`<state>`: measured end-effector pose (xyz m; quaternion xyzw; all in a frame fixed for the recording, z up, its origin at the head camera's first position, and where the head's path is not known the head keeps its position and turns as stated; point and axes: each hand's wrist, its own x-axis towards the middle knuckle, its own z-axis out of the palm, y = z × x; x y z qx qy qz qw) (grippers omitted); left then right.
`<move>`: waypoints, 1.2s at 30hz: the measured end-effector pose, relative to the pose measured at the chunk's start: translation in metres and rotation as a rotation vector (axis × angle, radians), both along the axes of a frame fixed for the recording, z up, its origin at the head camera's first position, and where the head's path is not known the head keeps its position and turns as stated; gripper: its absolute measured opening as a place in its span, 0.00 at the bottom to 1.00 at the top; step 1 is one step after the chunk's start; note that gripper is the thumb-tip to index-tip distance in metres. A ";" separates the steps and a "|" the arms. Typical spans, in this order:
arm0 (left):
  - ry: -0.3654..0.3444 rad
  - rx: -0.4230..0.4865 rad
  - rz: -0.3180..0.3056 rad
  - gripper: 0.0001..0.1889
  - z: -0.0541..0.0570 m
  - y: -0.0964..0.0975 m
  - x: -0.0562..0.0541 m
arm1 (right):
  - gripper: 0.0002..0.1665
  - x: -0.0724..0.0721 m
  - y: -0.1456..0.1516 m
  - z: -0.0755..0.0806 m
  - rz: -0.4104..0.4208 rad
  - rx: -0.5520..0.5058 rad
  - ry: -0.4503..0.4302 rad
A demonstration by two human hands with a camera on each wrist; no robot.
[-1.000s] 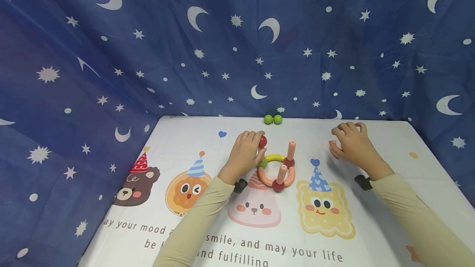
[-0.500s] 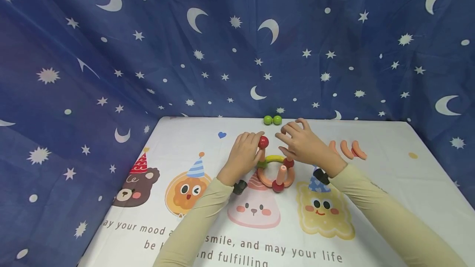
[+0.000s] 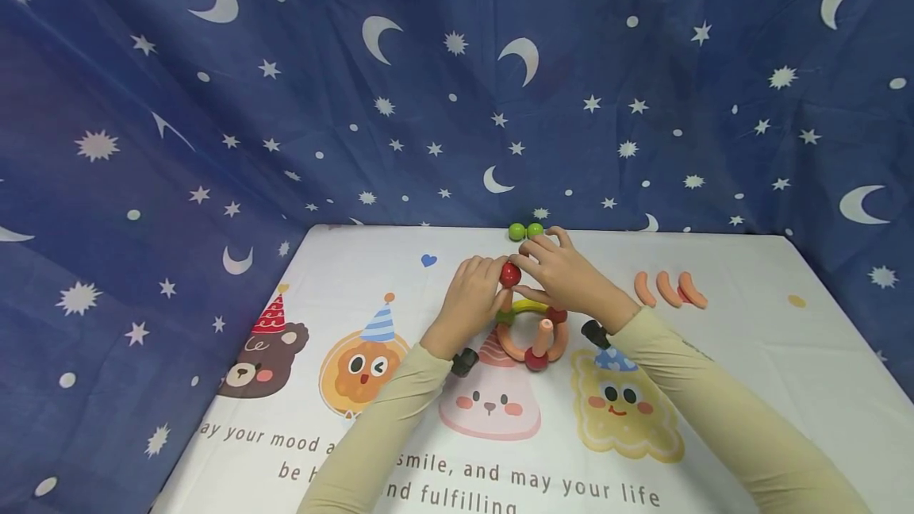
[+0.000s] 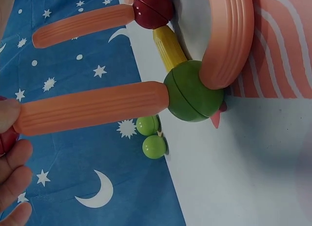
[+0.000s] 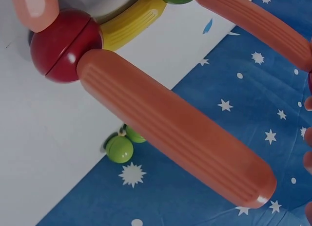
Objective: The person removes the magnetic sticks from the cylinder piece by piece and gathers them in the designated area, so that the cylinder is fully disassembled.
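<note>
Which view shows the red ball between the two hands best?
The head view: the red ball shows nearly whole. Left wrist catches only part at its left edge; right wrist, a sliver at its right edge.

Left forearm (image 3: 389, 419): sleeved, extended toward 1 o'clock. Left hand (image 3: 466, 297): back facing up, fingers curled, thumb opposed in a grip. Right forearm (image 3: 714, 399): sleeved, angled toward 10 o'clock. Right hand (image 3: 567, 276): near the left, at its 3 o'clock side; fingers bent, thumb apart from them.
</note>
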<state>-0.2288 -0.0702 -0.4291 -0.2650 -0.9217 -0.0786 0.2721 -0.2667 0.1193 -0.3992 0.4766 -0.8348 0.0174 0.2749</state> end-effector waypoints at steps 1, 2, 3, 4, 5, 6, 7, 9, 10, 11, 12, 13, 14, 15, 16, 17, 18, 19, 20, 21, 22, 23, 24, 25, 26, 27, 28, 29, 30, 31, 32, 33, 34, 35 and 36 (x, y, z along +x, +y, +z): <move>0.004 -0.001 0.001 0.22 0.000 0.000 0.000 | 0.26 0.000 0.000 0.000 0.002 -0.002 0.002; 0.007 -0.003 0.002 0.22 0.000 0.000 0.000 | 0.26 0.000 0.000 0.000 0.003 -0.003 0.003; 0.010 -0.006 0.006 0.22 0.000 0.000 0.000 | 0.26 0.000 0.000 0.000 0.004 -0.006 0.004; 0.012 -0.006 0.011 0.22 0.000 0.000 0.000 | 0.26 0.000 -0.001 0.000 0.004 -0.009 0.004; 0.011 -0.009 0.017 0.21 0.000 0.000 0.000 | 0.26 0.000 -0.001 0.000 0.005 -0.012 0.003; 0.008 -0.010 0.024 0.21 0.000 0.000 -0.001 | 0.26 0.000 -0.001 0.000 0.008 -0.017 0.002; 0.005 -0.011 0.032 0.21 0.000 0.000 -0.001 | 0.25 0.000 -0.001 0.000 0.011 -0.020 0.001; -0.002 -0.015 0.048 0.19 0.000 -0.001 -0.001 | 0.25 0.000 -0.001 -0.001 0.019 -0.028 -0.003; -0.006 -0.017 0.054 0.19 0.000 -0.001 -0.001 | 0.25 0.000 -0.001 -0.001 0.025 -0.031 -0.005; -0.010 -0.020 0.058 0.18 0.000 -0.001 -0.001 | 0.25 0.000 -0.001 -0.002 0.031 -0.035 -0.006; -0.010 -0.020 0.061 0.18 0.000 -0.001 -0.002 | 0.25 0.000 -0.002 -0.002 0.038 -0.039 -0.006; -0.008 -0.023 0.064 0.18 0.000 -0.001 -0.002 | 0.25 0.000 -0.002 -0.002 0.044 -0.041 -0.005; -0.006 -0.026 0.066 0.18 -0.001 0.000 -0.002 | 0.26 0.000 -0.002 -0.002 0.050 -0.044 -0.004; -0.003 -0.029 0.068 0.18 -0.001 0.000 -0.003 | 0.26 0.001 -0.002 -0.002 0.057 -0.050 -0.003; -0.001 -0.031 0.070 0.18 -0.001 0.001 -0.003 | 0.26 0.001 -0.003 -0.002 0.063 -0.055 -0.002; 0.004 -0.033 0.071 0.18 -0.001 0.001 -0.003 | 0.26 0.001 -0.003 -0.002 0.066 -0.059 -0.001; 0.008 -0.037 0.073 0.18 -0.001 0.002 -0.004 | 0.26 0.001 -0.004 -0.002 0.070 -0.062 0.000; 0.012 -0.043 0.075 0.18 -0.002 0.002 -0.004 | 0.26 0.001 -0.004 -0.003 0.075 -0.066 0.000; 0.015 -0.048 0.077 0.18 -0.002 0.003 -0.004 | 0.26 0.001 -0.005 -0.003 0.081 -0.073 -0.002; 0.019 -0.054 0.079 0.19 -0.002 0.003 -0.004 | 0.26 0.001 -0.005 -0.003 0.087 -0.079 -0.004; 0.022 -0.059 0.079 0.19 -0.001 0.004 -0.004 | 0.26 0.001 -0.005 -0.003 0.092 -0.083 -0.006; 0.024 -0.064 0.079 0.19 -0.001 0.004 -0.004 | 0.25 0.002 -0.005 -0.003 0.097 -0.087 -0.007; 0.025 -0.068 0.080 0.19 -0.001 0.005 -0.004 | 0.25 0.002 -0.005 -0.003 0.106 -0.093 -0.008; 0.026 -0.069 0.081 0.19 -0.001 0.005 -0.004 | 0.25 0.002 -0.005 -0.003 0.113 -0.097 -0.008; 0.026 -0.067 0.079 0.19 -0.001 0.006 -0.004 | 0.25 0.002 -0.006 -0.003 0.120 -0.099 -0.007; 0.024 -0.065 0.078 0.19 -0.001 0.006 -0.003 | 0.25 0.002 -0.006 -0.003 0.125 -0.101 -0.008; 0.024 -0.063 0.075 0.18 -0.001 0.006 -0.003 | 0.25 0.002 -0.006 -0.003 0.129 -0.102 -0.008; 0.022 -0.061 0.072 0.18 -0.001 0.006 -0.003 | 0.25 0.001 -0.006 -0.003 0.133 -0.102 -0.008; 0.021 -0.058 0.070 0.18 -0.001 0.006 -0.003 | 0.25 0.001 -0.005 -0.003 0.135 -0.101 -0.009; 0.018 -0.056 0.068 0.18 -0.001 0.006 -0.003 | 0.25 0.001 -0.005 -0.003 0.136 -0.100 -0.010; 0.015 -0.055 0.067 0.18 -0.001 0.006 -0.002 | 0.25 0.001 -0.005 -0.003 0.137 -0.099 -0.012; 0.010 -0.054 0.067 0.17 -0.001 0.007 -0.002 | 0.25 0.001 -0.005 -0.003 0.137 -0.099 -0.014; 0.007 -0.052 0.066 0.17 -0.001 0.007 -0.002 | 0.25 0.001 -0.004 -0.003 0.138 -0.099 -0.014; 0.002 -0.050 0.066 0.17 -0.001 0.007 -0.002 | 0.25 0.001 -0.004 -0.003 0.139 -0.098 -0.014; -0.002 -0.047 0.065 0.17 -0.002 0.007 -0.002 | 0.25 0.001 -0.004 -0.003 0.140 -0.097 -0.013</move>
